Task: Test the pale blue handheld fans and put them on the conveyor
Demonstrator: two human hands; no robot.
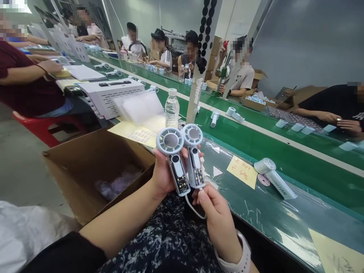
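Two small light-blue handheld fans are side by side, the left fan (179, 170) and the right fan (195, 167), with dark see-through handles showing circuit boards. My left hand (165, 170) is wrapped round them, its thumb at the left fan's handle and its fingers behind. Pinched between my right hand's (213, 203) thumb and fingers is the plug of a white cable (195, 209), at the bottom end of the right fan. Whether the plug is fully seated cannot be made out.
An open cardboard box (99, 167) stands at the left. Behind the fans is a clear bottle (172, 108). Another fan (275, 178) lies on the green bench (247, 204) by yellow notes (243, 171). Beyond the conveyor (256, 127) several people sit.
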